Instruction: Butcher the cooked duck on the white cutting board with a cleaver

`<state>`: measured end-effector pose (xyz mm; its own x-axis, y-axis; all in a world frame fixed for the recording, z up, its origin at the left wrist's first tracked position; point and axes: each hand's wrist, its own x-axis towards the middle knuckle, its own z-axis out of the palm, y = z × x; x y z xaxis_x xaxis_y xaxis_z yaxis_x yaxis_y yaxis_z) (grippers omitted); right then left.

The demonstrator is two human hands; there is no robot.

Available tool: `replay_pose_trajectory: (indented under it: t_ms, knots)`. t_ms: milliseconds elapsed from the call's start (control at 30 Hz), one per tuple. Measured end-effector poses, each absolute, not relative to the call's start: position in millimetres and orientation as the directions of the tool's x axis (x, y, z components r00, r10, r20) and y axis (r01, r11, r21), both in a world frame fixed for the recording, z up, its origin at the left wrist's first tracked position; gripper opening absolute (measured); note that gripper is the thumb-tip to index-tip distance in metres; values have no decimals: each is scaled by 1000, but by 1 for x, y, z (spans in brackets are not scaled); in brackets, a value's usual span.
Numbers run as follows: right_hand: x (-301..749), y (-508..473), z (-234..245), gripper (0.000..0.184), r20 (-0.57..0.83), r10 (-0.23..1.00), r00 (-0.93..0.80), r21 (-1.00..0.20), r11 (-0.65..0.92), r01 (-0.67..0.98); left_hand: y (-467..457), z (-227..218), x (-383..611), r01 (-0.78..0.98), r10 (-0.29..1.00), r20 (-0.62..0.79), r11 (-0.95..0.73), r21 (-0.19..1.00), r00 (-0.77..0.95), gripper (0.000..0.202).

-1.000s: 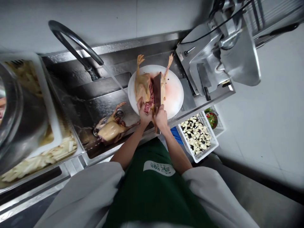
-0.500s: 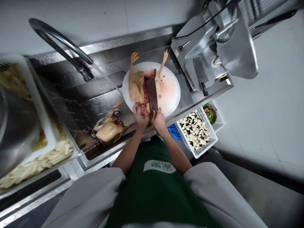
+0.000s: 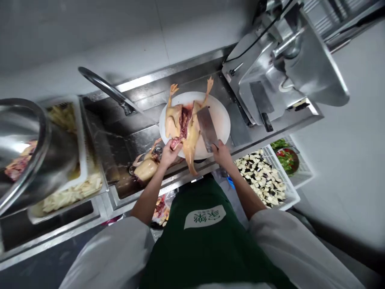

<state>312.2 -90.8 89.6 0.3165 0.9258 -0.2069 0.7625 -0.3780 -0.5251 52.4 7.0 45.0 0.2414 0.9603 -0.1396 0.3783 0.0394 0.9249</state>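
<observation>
A plucked duck (image 3: 190,146), its feet pointing away from me, lies split open on a round white cutting board (image 3: 221,116). Red flesh shows along the cut between its two sides. My left hand (image 3: 169,155) is closed on a raw red end at the duck's lower left. In my right hand (image 3: 222,154) is the handle of a cleaver (image 3: 207,127). Its broad blade lies over the board just right of the carcass; whether it touches the skin I cannot tell. Another plucked duck (image 3: 146,169) rests in the sink, partly behind my left forearm.
Water runs from a faucet (image 3: 105,86) at the sink's left. Farther left stand a big metal pot (image 3: 57,148) and trays of pale cut strips (image 3: 72,190). A slicing machine (image 3: 255,76) with a second cleaver (image 3: 261,98) is at right, above a basket of diced eggplant (image 3: 261,176).
The cleaver has come out of the cut and moved right, off the carcass. The duck's right side now lies spread open. My left hand has shifted left, and the view has turned slightly.
</observation>
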Motion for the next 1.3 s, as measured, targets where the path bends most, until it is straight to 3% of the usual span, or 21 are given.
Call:
replay_pose_trajectory:
  t_ms: [100,167,267,400,600,833,1067,1300]
  knots:
    - [338,-93,89,30,-291,928,232,-477,-351,806,12,64,64,424,955,-243,151,893,172,43]
    - [352,-94,90,31,-336,923,189,-460,-336,822,19,76,77,538,988,-130,63,840,88,43]
    - [370,-96,94,31,-376,916,137,-449,-309,838,33,90,102,776,997,38,-79,626,71,30]
    - [389,-98,102,32,-395,909,134,-389,-297,872,49,101,130,933,991,-127,11,361,38,25]
    - [410,-70,105,32,-361,897,255,-267,-361,893,57,107,162,947,958,-189,251,199,-215,51]
    - [405,-41,83,33,-355,898,261,-323,-380,867,37,101,158,919,969,-126,241,311,-211,32]
    - [381,-34,61,39,-382,907,181,-336,-318,887,4,76,147,849,978,139,60,525,-155,3]
    - [370,-29,52,41,-346,913,217,-267,-318,910,-19,56,143,730,942,279,-56,681,-188,22]
